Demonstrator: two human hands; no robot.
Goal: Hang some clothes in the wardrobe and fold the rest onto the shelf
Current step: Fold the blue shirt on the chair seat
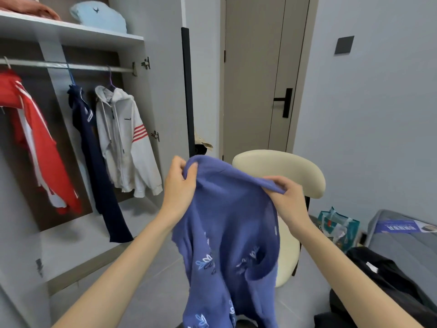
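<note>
In the head view, both hands held up a blue-violet knit sweater with pale embroidered leaf sprigs (227, 233) in mid-air before the open wardrobe, the garment hanging down in front of a cream padded chair with dark legs (283, 169). The left hand (178, 183) pinched the upper edge of the sweater between thumb and curled fingers; the right hand (287, 197) gripped a bunched fold of the same edge, its fingers curled round the cloth. Inside the wardrobe, a metal hanging rail (71, 65) carried three garments on hangers: a red jacket with white stripes (40, 143) toward the left end, a navy garment (94, 147) in the middle, and a white hooded jacket with red sleeve stripes (125, 140) toward the right end. On the white shelf (99, 35) above the rail lay a folded pale blue garment (99, 16) near its right end and a pinkish item (30, 8), partly cut off, at the left. A black garment (383, 275) lay on a grey bed (406, 242) at the lower right.
</note>
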